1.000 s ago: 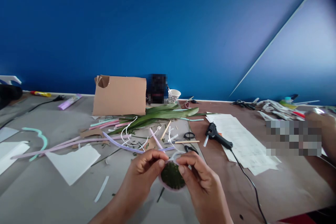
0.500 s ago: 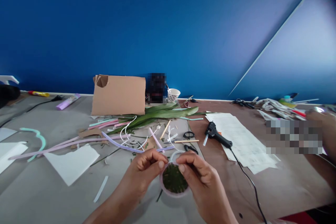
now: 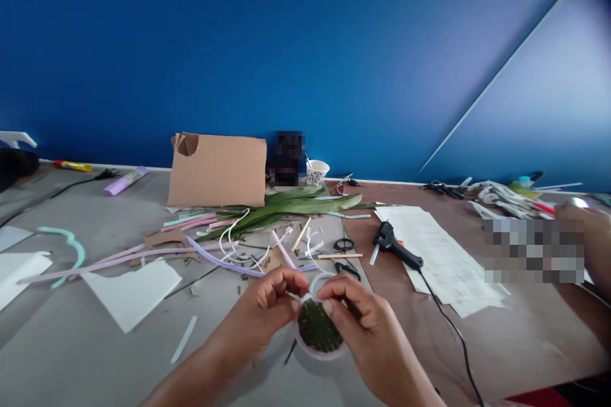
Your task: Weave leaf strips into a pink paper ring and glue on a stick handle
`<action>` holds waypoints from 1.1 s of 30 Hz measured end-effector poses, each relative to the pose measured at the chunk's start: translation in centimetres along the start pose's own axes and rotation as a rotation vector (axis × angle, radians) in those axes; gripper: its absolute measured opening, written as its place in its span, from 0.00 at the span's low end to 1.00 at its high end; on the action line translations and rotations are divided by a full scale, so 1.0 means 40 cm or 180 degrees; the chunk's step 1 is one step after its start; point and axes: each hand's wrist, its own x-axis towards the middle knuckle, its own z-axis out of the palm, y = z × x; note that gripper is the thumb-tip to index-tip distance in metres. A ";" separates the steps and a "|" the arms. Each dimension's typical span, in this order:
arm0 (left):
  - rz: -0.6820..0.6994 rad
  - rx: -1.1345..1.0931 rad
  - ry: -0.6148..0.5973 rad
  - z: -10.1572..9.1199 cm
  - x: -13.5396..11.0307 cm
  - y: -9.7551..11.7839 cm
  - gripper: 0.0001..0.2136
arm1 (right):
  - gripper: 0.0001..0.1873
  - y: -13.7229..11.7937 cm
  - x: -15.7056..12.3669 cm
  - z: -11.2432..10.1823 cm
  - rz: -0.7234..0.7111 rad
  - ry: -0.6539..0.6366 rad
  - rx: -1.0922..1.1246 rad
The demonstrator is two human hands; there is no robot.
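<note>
Disc (image 3: 321,328) between the hands (image 3: 270,305), leaves (image 3: 310,205) beyond, cup (image 3: 317,173) behind those, glue gun (image 3: 400,250) at right

From our pink-rimmed green disc (image 3: 321,329), we see a black-patterned white cup (image 3: 317,173) at twelve o'clock, a lilac tube (image 3: 126,182) at ten.

Round piece (image 3: 319,329): pale pink rim, dark green mottled face, toward camera | Pale loop (image 3: 323,278): curved, at upper edge, join unclear | Location: between left hand (image 3: 267,306) and right hand (image 3: 361,318), latter pinching piece's upper edge
</note>
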 end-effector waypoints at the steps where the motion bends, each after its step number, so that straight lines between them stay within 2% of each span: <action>1: 0.0038 0.0039 0.0007 0.000 0.000 0.000 0.08 | 0.08 0.000 0.001 -0.002 -0.0013 -0.0037 -0.0022; 6: 0.0127 0.0372 -0.0073 -0.003 0.004 -0.004 0.07 | 0.08 0.006 0.003 -0.012 -0.0090 -0.0152 -0.0155; 14: 0.0800 0.1022 -0.0089 -0.017 0.004 -0.026 0.09 | 0.08 0.007 0.013 -0.021 0.0018 -0.0151 -0.0181; 17: 0.0843 0.1236 -0.0017 -0.014 0.001 -0.038 0.11 | 0.08 0.002 0.020 -0.020 0.0057 -0.0122 -0.0129; 19: 0.0744 0.1083 0.0122 -0.011 0.002 -0.050 0.12 | 0.08 0.003 0.025 -0.020 0.0098 -0.0074 -0.0070; 21: 0.0651 0.0651 0.0155 -0.010 0.007 -0.066 0.16 | 0.07 0.009 0.029 -0.019 0.0183 0.0019 0.0035; 24: 0.0563 -0.0035 -0.0073 -0.009 0.016 -0.086 0.21 | 0.07 0.025 0.031 -0.009 0.0370 0.0262 0.0400; 26: 0.0474 -0.0219 -0.0110 -0.006 0.019 -0.087 0.18 | 0.07 0.039 0.028 0.007 0.0472 0.0446 0.0768; 28: 0.0526 -0.0107 0.0001 -0.002 0.017 -0.076 0.13 | 0.09 0.052 0.022 0.026 0.0537 0.0572 0.1135; 31: 0.0756 0.0436 0.0359 0.003 0.008 -0.050 0.05 | 0.10 0.067 0.013 0.046 0.0519 0.0530 0.1414; 33: 0.0936 0.0933 0.0648 0.001 0.000 -0.037 0.03 | 0.10 0.071 0.008 0.044 0.0341 0.0407 0.1311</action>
